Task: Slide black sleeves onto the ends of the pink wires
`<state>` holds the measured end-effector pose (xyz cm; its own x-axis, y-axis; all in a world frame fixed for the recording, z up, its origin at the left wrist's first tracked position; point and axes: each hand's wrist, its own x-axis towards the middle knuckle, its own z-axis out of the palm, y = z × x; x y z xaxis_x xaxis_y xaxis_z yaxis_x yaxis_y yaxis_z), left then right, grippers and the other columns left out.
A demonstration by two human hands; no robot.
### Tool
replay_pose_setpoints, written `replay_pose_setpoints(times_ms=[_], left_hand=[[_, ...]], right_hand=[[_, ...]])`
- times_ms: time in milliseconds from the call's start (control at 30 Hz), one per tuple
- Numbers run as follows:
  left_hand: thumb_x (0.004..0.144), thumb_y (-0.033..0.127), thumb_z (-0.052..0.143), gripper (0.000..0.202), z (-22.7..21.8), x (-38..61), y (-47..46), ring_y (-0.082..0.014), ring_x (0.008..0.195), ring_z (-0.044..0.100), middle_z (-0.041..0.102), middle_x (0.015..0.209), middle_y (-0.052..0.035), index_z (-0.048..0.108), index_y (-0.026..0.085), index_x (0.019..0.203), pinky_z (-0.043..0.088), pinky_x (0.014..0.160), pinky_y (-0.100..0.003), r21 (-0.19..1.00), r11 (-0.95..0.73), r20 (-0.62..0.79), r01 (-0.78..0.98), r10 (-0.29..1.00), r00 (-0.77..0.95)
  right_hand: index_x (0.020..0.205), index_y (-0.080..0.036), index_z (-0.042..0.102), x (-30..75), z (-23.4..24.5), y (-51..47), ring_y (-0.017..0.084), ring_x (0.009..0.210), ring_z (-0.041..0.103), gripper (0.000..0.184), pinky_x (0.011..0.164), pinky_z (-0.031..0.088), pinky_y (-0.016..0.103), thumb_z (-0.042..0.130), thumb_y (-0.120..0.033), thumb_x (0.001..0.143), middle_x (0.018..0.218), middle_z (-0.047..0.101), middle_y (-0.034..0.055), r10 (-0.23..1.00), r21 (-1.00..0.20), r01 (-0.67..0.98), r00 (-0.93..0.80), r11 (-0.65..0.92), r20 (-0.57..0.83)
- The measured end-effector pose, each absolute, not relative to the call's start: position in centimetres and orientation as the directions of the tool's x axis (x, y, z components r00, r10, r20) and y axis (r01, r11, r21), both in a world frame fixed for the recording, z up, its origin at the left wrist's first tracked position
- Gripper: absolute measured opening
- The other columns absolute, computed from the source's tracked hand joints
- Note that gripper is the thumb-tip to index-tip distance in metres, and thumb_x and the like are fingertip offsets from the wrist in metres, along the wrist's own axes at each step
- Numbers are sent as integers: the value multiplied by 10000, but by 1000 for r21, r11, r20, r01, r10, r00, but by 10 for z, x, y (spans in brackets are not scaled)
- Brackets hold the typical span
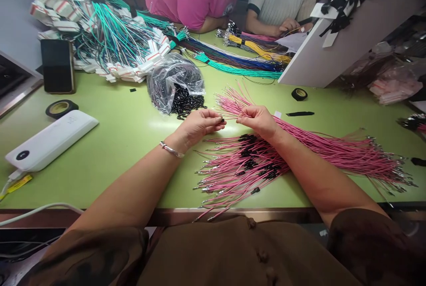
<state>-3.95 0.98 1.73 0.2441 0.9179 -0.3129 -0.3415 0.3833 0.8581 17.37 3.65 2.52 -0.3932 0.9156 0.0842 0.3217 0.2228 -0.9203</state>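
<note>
My left hand (205, 122) is closed in a pinch on a small black connector piece (222, 120), just left of my other hand. Between thumb and fingers, my right hand (255, 119) pinches a pink wire; the exact grip is partly hidden. Behind it lies a bundle of pink wires (231, 101) with metal-tipped ends, running on under my right wrist to the right. Nearer to me, more pink wires (216, 181) carry small black pieces (248, 150) partway along. A clear plastic bag (163, 81) spills loose black pieces (186, 99) beyond my left hand.
A phone (57, 66), a tape roll (61, 108) and a white power bank (51, 139) lie at left. Teal wires with white connectors (113, 24) pile behind. Another tape roll (299, 94) lies near a white partition (333, 50). Two people sit across the table.
</note>
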Motion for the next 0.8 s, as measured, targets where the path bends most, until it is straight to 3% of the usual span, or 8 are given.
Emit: replay_pose_setpoints(times_ms=[167, 333, 500, 667, 800], left_hand=[[685, 103, 824, 206, 15, -36, 9, -162, 692, 728, 744, 765, -98, 657, 92, 805, 564, 718, -254, 871, 358, -295, -337, 929, 225], [690, 248, 848, 248, 13, -28, 6, -146, 688, 709, 736, 750, -90, 685, 96, 799, 555, 723, -260, 900, 308, -270, -309, 949, 160], [608, 284, 892, 306, 12, -21, 2, -140, 651, 685, 733, 731, -81, 712, 104, 778, 540, 675, -264, 906, 310, -257, -288, 944, 210], [625, 315, 868, 277, 14, -18, -2, -72, 531, 537, 681, 632, -31, 771, 115, 790, 420, 516, -214, 974, 193, -170, -116, 969, 178], [650, 289, 836, 266, 10, -21, 2, -64, 524, 505, 677, 630, -29, 784, 119, 848, 381, 496, -208, 977, 186, -162, -102, 965, 207]], right_hand=[[555, -175, 482, 172, 27, 35, 76, 555, 325, 239, 561, 273, 261, 647, -291, 683, 544, 372, -55, 923, -884, 378, -360, 275, 133], [558, -185, 446, 169, 25, 33, 65, 541, 276, 240, 542, 251, 253, 615, -274, 703, 546, 316, -68, 916, -880, 331, -327, 341, 232], [553, -172, 496, 167, 27, 30, 64, 528, 312, 223, 523, 253, 249, 629, -287, 690, 535, 376, -59, 899, -863, 364, -390, 349, 199], [601, -152, 591, 168, 28, 29, 65, 504, 342, 222, 505, 274, 242, 642, -339, 711, 518, 433, -48, 896, -900, 340, -430, 273, 109], [710, -138, 667, 169, 26, 33, 89, 495, 419, 262, 501, 326, 251, 614, -388, 771, 534, 522, -16, 925, -913, 345, -370, 218, 81]])
